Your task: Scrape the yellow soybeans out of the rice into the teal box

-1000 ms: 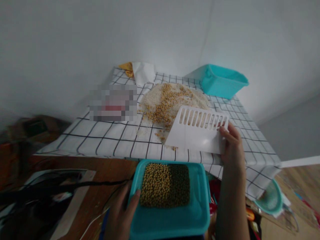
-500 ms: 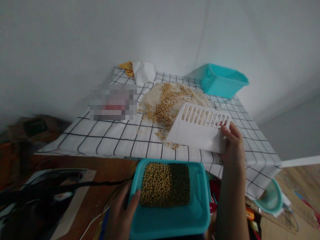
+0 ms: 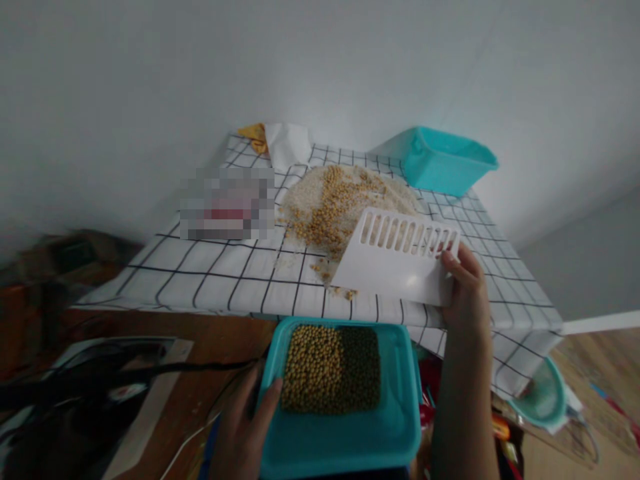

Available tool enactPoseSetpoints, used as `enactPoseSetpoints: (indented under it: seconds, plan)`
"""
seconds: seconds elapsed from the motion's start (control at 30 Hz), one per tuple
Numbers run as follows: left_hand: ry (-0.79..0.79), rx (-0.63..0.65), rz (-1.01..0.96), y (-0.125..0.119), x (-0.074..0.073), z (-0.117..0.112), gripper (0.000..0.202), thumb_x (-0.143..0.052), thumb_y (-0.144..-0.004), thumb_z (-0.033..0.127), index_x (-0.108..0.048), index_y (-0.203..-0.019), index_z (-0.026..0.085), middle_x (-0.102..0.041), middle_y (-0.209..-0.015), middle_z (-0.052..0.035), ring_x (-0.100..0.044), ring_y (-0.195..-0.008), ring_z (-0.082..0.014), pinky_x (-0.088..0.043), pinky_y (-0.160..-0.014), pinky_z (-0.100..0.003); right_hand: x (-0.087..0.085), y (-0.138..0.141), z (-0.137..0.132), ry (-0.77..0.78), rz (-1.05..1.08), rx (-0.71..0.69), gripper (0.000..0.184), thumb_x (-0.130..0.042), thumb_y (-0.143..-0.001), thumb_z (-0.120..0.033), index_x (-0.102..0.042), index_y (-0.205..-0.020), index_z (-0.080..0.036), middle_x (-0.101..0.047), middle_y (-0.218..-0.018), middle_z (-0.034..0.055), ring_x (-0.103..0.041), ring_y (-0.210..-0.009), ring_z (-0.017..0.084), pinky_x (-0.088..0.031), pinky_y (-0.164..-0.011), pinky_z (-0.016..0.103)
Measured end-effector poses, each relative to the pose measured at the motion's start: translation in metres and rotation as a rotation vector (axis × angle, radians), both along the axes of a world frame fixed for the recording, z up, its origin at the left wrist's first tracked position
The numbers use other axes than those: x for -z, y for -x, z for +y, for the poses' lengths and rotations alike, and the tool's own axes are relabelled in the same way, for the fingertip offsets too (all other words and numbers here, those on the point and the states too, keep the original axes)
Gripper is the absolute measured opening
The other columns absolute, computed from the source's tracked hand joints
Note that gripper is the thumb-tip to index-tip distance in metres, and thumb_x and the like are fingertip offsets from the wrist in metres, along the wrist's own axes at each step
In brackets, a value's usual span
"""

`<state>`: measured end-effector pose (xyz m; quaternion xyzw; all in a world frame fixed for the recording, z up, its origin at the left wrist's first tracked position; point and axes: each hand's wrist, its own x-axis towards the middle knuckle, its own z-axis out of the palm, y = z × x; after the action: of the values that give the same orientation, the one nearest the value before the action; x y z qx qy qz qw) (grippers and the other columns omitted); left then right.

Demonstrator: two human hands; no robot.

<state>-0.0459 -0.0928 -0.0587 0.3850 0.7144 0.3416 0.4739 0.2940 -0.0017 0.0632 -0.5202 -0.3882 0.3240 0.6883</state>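
Note:
My right hand (image 3: 465, 280) grips the right end of a white plastic piece (image 3: 395, 270) with a row of slots along its upper edge. It is tilted over the front of a pile of pale grain (image 3: 307, 193) with yellow soybeans (image 3: 325, 220) on top, hiding part of it. My left hand (image 3: 250, 413) is closed on the left rim of a teal tray (image 3: 340, 440) below the table's front edge. Inside the tray, yellow soybeans (image 3: 313, 367) lie on the left and small dark green beans (image 3: 363, 370) on the right.
A checked cloth (image 3: 240, 273) covers the table. An open teal bin (image 3: 445, 163) stands at the back right, a white cloth (image 3: 287, 143) at the back left. A blurred-out item (image 3: 227, 207) lies left of the pile. A teal basin (image 3: 545, 397) sits low at right.
The white slotted piece has shifted very slightly left. My left hand and the tray stay in place.

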Motion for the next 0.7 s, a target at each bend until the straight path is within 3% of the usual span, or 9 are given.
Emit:
enactPoseSetpoints:
  seconds: [0.17,0.37,0.53,0.7]
  plan:
    - [0.091,-0.03,0.035,0.001,0.002,0.0,0.055,-0.065,-0.074,0.054,-0.061,-0.118,0.022,-0.057,-0.144,-0.0095,-0.042,-0.141,-0.0355,-0.023,-0.124,-0.053,0.0,0.0,0.0,0.018,-0.007,-0.019,0.019,-0.068,-0.078,-0.032,-0.071,-0.096,-0.027,-0.074,-0.091,-0.0001,-0.068,-0.077,0.021,-0.047,-0.059,0.029]
    - [-0.075,0.083,-0.015,0.0,-0.004,-0.002,0.033,-0.069,-0.07,0.046,-0.071,-0.098,0.027,-0.066,-0.133,-0.0019,-0.048,-0.137,-0.032,-0.029,-0.123,-0.045,0.001,-0.002,0.001,0.01,-0.017,0.0,0.017,-0.067,-0.079,-0.033,-0.07,-0.095,-0.027,-0.074,-0.089,-0.0003,-0.068,-0.08,0.021,-0.048,-0.061,0.03]
    - [0.048,-0.064,0.077,-0.002,-0.007,-0.002,0.041,-0.067,-0.075,0.052,-0.068,-0.107,0.025,-0.064,-0.136,-0.0079,-0.045,-0.138,-0.0383,-0.028,-0.121,-0.057,0.001,-0.001,0.001,0.025,-0.017,-0.033,0.018,-0.067,-0.08,-0.033,-0.07,-0.096,-0.028,-0.074,-0.091,0.0001,-0.068,-0.082,0.022,-0.049,-0.062,0.03]
    - [0.022,-0.061,0.145,-0.004,-0.009,-0.002,0.045,-0.067,-0.074,0.056,-0.068,-0.106,0.024,-0.07,-0.124,-0.0101,-0.057,-0.127,-0.0378,-0.044,-0.11,-0.054,0.001,0.0,-0.001,0.068,-0.02,-0.049,0.021,-0.067,-0.08,-0.034,-0.069,-0.101,-0.029,-0.075,-0.087,-0.0005,-0.067,-0.073,0.021,-0.045,-0.055,0.029]
